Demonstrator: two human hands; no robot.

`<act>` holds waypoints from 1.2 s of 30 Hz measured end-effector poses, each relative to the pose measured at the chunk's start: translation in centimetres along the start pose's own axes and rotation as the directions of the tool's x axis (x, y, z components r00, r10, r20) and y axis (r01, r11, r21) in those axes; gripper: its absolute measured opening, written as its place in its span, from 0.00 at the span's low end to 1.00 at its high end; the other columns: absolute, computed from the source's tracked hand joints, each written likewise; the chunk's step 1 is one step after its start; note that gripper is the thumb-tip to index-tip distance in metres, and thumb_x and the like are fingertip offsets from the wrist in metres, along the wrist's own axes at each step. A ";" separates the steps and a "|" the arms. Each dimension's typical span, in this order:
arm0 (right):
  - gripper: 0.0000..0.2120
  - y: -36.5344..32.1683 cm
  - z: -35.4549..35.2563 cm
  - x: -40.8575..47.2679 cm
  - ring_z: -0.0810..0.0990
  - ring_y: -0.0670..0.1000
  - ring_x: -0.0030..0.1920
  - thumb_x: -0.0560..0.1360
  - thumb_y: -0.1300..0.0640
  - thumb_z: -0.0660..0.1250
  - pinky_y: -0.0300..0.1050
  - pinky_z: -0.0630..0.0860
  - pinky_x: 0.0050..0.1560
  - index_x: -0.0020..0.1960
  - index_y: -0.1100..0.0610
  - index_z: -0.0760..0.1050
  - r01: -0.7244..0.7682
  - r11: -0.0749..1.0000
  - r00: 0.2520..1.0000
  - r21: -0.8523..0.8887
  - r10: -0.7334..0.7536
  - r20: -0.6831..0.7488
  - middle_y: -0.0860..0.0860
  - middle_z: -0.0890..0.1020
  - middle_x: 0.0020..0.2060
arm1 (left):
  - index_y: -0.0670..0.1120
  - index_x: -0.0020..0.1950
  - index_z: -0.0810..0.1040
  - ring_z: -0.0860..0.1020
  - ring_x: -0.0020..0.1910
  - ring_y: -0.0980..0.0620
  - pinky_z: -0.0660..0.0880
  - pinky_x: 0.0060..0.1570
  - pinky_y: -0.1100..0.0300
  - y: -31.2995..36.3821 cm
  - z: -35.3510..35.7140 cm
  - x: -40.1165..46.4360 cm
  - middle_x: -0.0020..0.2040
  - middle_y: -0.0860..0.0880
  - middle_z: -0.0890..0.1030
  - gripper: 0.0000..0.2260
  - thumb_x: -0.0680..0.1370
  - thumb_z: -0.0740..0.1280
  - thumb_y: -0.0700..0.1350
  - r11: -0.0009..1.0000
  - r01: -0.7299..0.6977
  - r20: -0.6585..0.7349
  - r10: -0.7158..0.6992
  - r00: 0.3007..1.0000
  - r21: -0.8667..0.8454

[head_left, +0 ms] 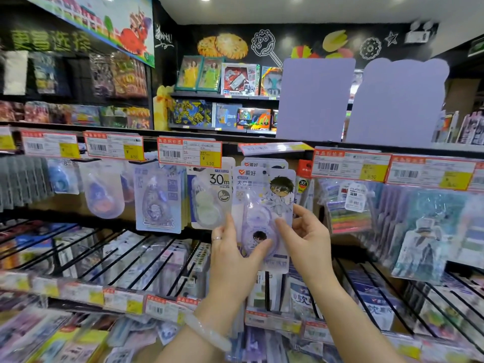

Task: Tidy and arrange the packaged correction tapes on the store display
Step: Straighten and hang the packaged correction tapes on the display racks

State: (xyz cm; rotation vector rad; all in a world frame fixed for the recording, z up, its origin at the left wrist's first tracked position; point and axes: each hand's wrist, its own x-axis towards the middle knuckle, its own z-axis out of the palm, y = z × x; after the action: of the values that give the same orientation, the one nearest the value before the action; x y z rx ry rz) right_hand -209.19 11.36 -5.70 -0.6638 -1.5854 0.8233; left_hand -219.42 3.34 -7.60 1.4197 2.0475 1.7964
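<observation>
A packaged correction tape [264, 203] with a pale lilac card and a cartoon figure hangs at the middle of the display, in front of more packs of the same kind. My left hand [233, 255] grips its lower left, thumb across the clear blister. My right hand [306, 237] pinches its right edge, thumb on the front and fingers behind. To the left hang other tape packs: a white "30m" pack [212, 200] and a lilac pack [158, 203].
Red and yellow price tags [190, 153] run along the hook rail above the packs. Black wire hooks [146, 250] with more stationery jut out below. Further packs [419, 231] hang at the right. Toy boxes [238, 79] fill the back shelves.
</observation>
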 end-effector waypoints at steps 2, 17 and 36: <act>0.18 0.8 0.4 1.0 0.73 0.48 0.36 0.74 0.55 0.69 0.39 0.73 0.39 0.63 0.54 0.73 -0.010 1.000 1.000 -0.026 0.010 -0.003 0.56 0.77 0.38 | 0.46 0.77 0.52 0.60 0.71 0.51 0.58 0.59 0.69 -0.2 0.5 1.0 0.71 0.46 0.60 0.41 0.73 0.70 0.55 0.999 0.016 0.015 -0.016 1.000 0.031; 0.17 3.9 2.3 7.1 0.77 0.55 0.51 0.79 0.54 0.59 0.50 0.74 0.52 0.66 0.58 0.66 -0.050 0.882 0.968 -0.469 0.159 0.195 0.53 0.78 0.50 | 0.46 0.77 0.49 0.64 0.70 0.42 0.65 0.64 0.51 -1.2 3.6 8.5 0.72 0.39 0.63 0.37 0.76 0.68 0.50 0.960 0.112 0.056 -0.130 0.990 0.256; 0.19 0.0 0.1 -8.1 0.70 0.63 0.60 0.71 0.60 0.68 0.52 0.70 0.55 0.61 0.62 0.71 0.433 0.297 0.879 -0.851 0.070 0.472 0.61 0.71 0.60 | 0.46 0.68 0.64 0.64 0.67 0.43 0.64 0.62 0.51 -1.7 -1.4 -4.0 0.67 0.44 0.66 0.21 0.76 0.64 0.46 0.486 -0.456 0.452 0.136 0.882 0.745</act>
State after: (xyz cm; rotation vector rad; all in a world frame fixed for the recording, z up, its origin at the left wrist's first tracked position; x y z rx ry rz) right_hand -207.95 4.92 -10.50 -1.1352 -2.5145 -0.3593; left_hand -218.93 -0.14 -10.46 2.2169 2.6875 0.3757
